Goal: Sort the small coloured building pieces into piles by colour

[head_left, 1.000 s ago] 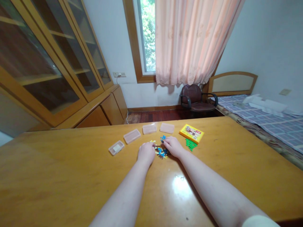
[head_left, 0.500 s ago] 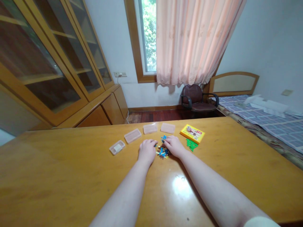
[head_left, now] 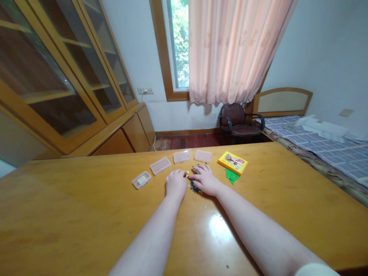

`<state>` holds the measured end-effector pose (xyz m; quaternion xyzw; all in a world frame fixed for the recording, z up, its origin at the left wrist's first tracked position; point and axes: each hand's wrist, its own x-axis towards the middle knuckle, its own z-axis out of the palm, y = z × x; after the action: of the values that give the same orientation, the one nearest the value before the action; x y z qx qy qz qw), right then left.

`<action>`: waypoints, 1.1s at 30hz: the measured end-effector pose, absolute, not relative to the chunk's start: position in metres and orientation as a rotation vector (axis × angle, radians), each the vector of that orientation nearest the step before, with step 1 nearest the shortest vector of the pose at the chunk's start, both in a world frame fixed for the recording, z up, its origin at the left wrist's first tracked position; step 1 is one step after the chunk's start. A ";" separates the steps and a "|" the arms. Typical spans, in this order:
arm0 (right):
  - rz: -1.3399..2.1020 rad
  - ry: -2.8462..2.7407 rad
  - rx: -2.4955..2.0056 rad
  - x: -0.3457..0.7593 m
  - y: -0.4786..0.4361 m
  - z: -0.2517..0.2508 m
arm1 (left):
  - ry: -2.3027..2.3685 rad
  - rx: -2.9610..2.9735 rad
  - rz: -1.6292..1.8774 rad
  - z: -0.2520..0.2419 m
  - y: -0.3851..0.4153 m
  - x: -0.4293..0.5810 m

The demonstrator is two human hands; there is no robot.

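Observation:
A pile of tiny mixed pieces [head_left: 196,188], blue, yellow and dark, lies on the wooden table between the two hands. My right hand [head_left: 205,180] is spread over the pile with its fingers apart, covering much of it. At the pile's left edge rests my left hand [head_left: 176,183], its fingers curled downward; whether anything is under its fingertips is too small to tell. Green pieces [head_left: 231,176] form a separate heap to the right, beside a yellow box [head_left: 232,162].
Several shallow clear trays stand in an arc beyond the hands, the leftmost tray [head_left: 137,184] holding a whitish item. Past the far edge of the table [head_left: 100,214] are a dark red chair [head_left: 234,115], a bed [head_left: 322,149] and a glass-door cabinet [head_left: 113,111].
My right hand has opened and spread over the pile, hiding the blue pieces at its far side. My left hand has shifted slightly left.

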<state>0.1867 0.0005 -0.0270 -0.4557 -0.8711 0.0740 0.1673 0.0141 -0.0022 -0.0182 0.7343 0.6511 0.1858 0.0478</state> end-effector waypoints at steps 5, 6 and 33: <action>0.132 -2.273 -1.463 0.193 0.008 -0.029 | 1.718 2.359 0.618 -0.020 -0.002 0.018; 0.140 -2.243 -1.461 0.195 0.010 -0.028 | 1.658 2.386 0.607 -0.020 -0.002 0.019; 0.282 -2.256 -1.203 0.201 0.013 -0.026 | 1.721 2.371 0.572 -0.014 -0.005 0.020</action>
<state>0.2012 0.0133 -0.0264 -0.4488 -0.8418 0.1051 0.2810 0.0197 -0.0051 -0.0139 0.7918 0.5748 0.1911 0.0784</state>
